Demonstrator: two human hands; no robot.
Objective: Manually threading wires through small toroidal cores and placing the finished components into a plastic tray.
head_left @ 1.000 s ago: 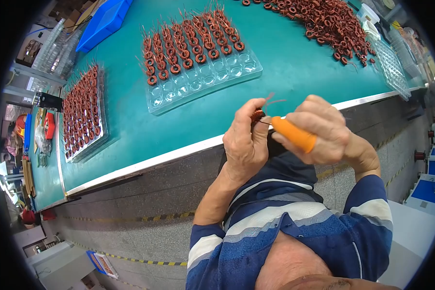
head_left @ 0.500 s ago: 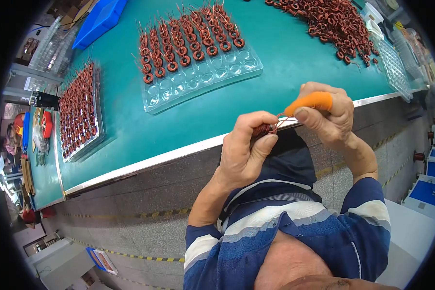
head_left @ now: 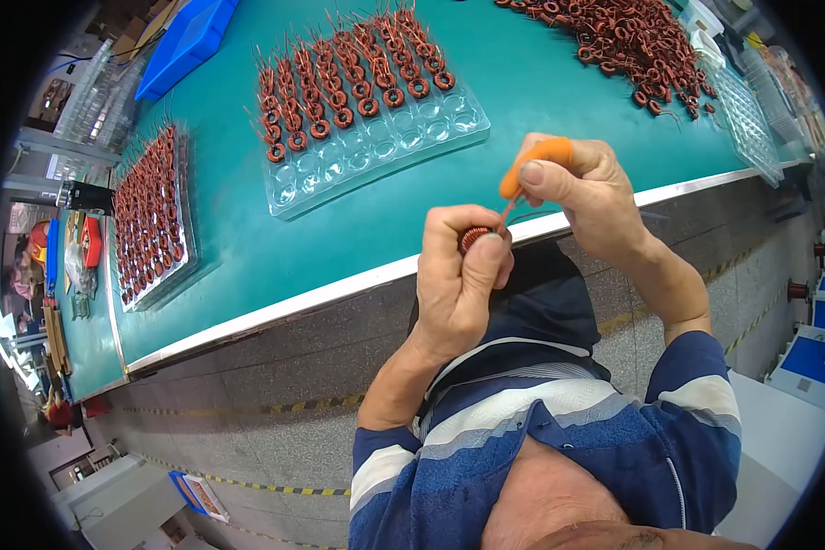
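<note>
Between the thumb and fingers of my left hand [head_left: 456, 280] is a copper-wound toroid coil [head_left: 474, 238], held over the table's front edge. My right hand [head_left: 588, 194] wears an orange finger cover [head_left: 543, 161] on one finger. Its thumb and covered finger pinch the coil's wire leads [head_left: 507, 213], just above the coil. Beyond my hands, a clear plastic tray [head_left: 362, 168] carries rows of similar coils [head_left: 344, 117] with their leads pointing up; its nearest pockets hold none.
A loose heap of coils [head_left: 628, 50] lies at the back right, beside a clear blister tray [head_left: 745, 115]. To the left stand stacked filled trays [head_left: 181, 247] and a blue bin [head_left: 185, 46]. The green table [head_left: 238, 266] ends in a pale metal edge [head_left: 339, 286].
My right hand has moved left and a little up, its finger cover tilting more steeply. In my left hand the coil has turned and shifted slightly left; the leads now run more upward.
</note>
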